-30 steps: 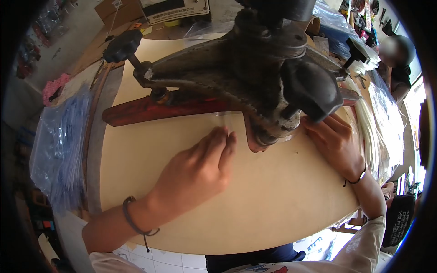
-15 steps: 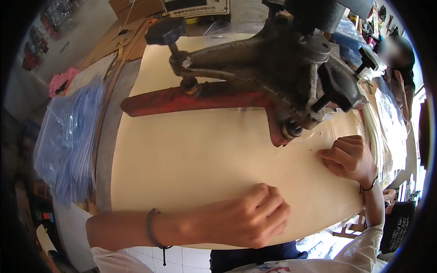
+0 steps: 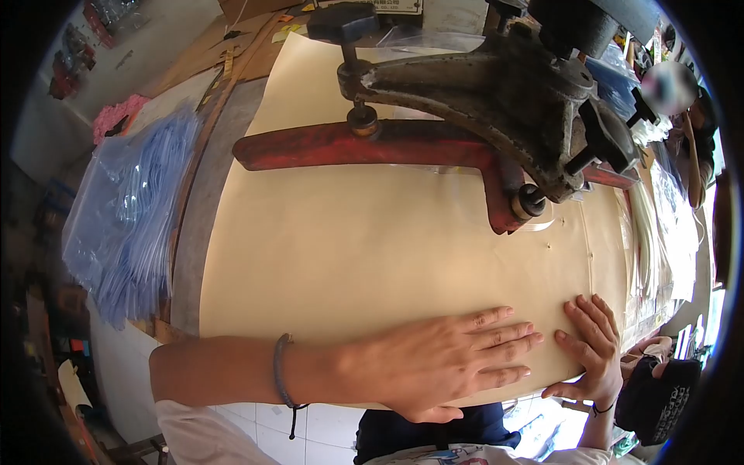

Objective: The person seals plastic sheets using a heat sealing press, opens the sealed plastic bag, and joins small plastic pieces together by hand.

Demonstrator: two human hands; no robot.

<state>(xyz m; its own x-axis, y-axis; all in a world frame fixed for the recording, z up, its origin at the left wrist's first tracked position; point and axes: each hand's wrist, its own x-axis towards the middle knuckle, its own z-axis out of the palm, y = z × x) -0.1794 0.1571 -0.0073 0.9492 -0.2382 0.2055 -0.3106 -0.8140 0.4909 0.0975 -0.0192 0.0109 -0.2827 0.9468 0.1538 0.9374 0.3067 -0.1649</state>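
Note:
A broad tan sheet covers the work table. My left hand lies flat on its near part, fingers stretched toward the right. Close by on the right, my right hand rests at the sheet's near-right edge with its fingers spread. Neither hand holds anything. Beyond both hands a dark metal press head stands over the sheet, carrying a red L-shaped bar and black knobs. Small marks and a crease line show on the sheet right of the bar. Whether the bar touches the sheet, I cannot tell.
Clear bluish plastic sleeves are piled left of the sheet. Cardboard and a pink cloth lie farther back. Along the right are white strips and more plastic. Another person is at the far right. A black lettered item sits lower right.
Both my hands have gone from curled to flat and open. My right hand has come nearer to me. The press appears farther right and higher in view, as the camera shifted.

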